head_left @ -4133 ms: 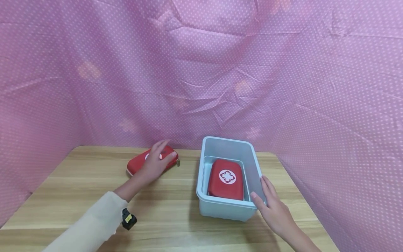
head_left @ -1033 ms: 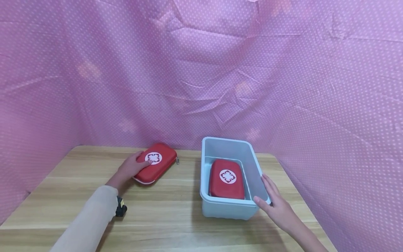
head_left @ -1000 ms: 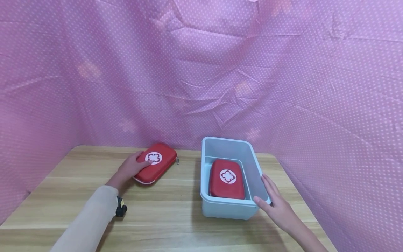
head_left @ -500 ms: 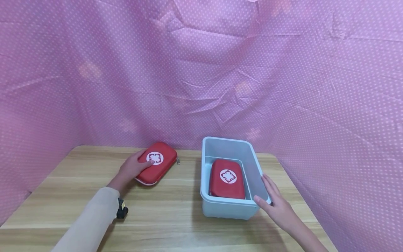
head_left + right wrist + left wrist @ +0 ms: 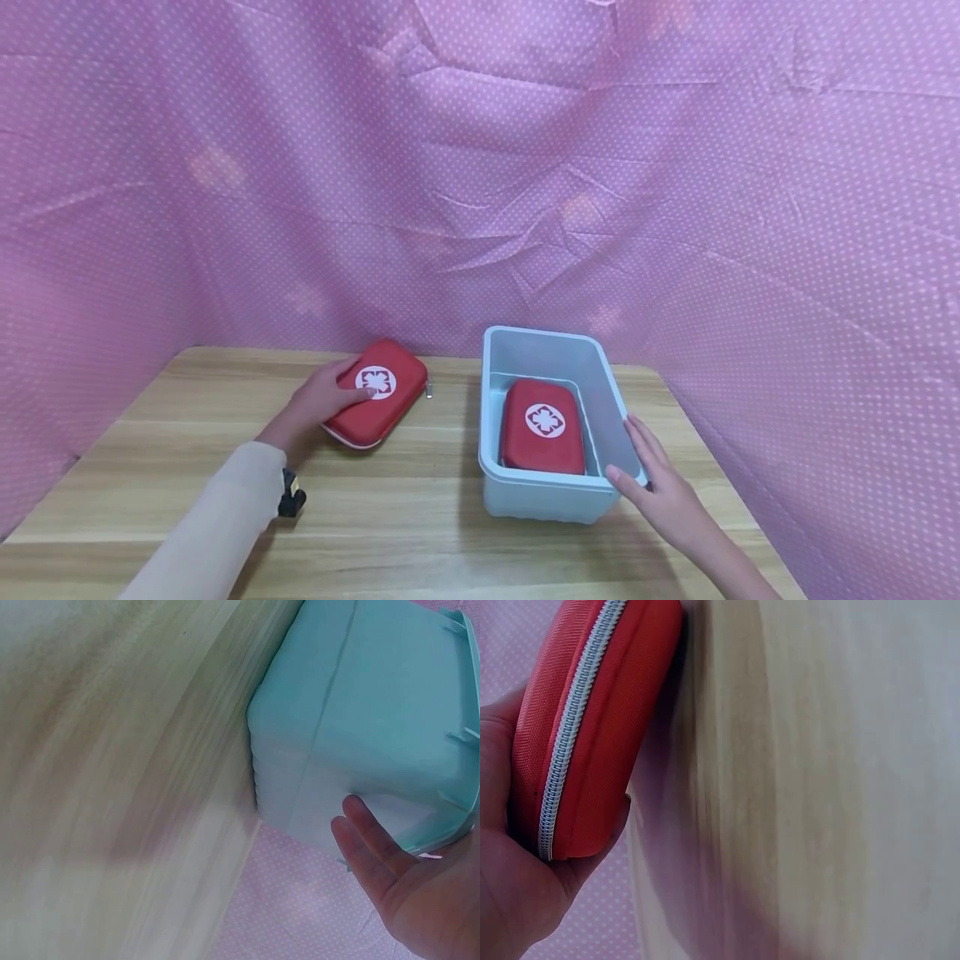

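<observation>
My left hand (image 5: pixel 318 396) grips a red zipped first-aid case (image 5: pixel 401 371) with a white emblem, its thumb across the top. The left wrist view shows the case's zipper (image 5: pixel 574 712) and a fingertip reaching under its lower side, so this end stands off the table; whether the far end touches is unclear. At right, my right hand (image 5: pixel 663 492) holds the near right corner of a light-blue plastic bin (image 5: pixel 551 497), thumb over the rim and fingers along the outer wall (image 5: pixel 322 772). A second red first-aid case (image 5: pixel 528 442) lies inside the bin, emblem up.
Both cases and the bin are on a wood-grain table (image 5: pixel 405 517). A pink dotted cloth (image 5: pixel 480 167) hangs behind and along both sides of it. The bin stands to the right of the left-hand case, with bare tabletop between them.
My left hand moved from over the first-aid case to gripping its near left end. In the last second, hand and case shifted slightly right. The right hand stays at the bin.
</observation>
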`<state>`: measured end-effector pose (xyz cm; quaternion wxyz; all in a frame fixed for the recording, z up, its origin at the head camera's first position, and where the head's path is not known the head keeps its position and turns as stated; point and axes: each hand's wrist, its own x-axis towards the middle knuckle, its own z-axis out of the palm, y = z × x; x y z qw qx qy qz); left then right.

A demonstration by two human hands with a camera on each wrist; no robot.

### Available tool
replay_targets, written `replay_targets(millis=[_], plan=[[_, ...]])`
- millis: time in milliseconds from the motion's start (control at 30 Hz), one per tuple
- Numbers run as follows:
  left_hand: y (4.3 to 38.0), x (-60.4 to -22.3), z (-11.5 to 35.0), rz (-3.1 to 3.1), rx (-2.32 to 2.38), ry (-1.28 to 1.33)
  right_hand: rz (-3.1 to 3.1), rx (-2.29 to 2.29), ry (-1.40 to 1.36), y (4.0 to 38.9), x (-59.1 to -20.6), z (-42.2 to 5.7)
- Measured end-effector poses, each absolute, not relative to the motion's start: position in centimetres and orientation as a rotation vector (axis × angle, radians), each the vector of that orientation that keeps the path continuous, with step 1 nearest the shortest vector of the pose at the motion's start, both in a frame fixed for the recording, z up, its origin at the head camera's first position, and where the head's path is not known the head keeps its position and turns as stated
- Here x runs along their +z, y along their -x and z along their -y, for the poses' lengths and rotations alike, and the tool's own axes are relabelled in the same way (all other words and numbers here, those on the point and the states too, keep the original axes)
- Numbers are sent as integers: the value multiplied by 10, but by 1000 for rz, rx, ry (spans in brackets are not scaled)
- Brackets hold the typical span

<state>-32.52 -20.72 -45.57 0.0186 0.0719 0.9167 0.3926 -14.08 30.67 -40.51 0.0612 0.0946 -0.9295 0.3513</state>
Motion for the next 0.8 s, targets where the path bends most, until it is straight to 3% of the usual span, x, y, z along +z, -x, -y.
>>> replay_targets(millis=[800], plan=[[320,-461,206,-2693,1385,-182,2823,1055,-249,141,-404,-302]])
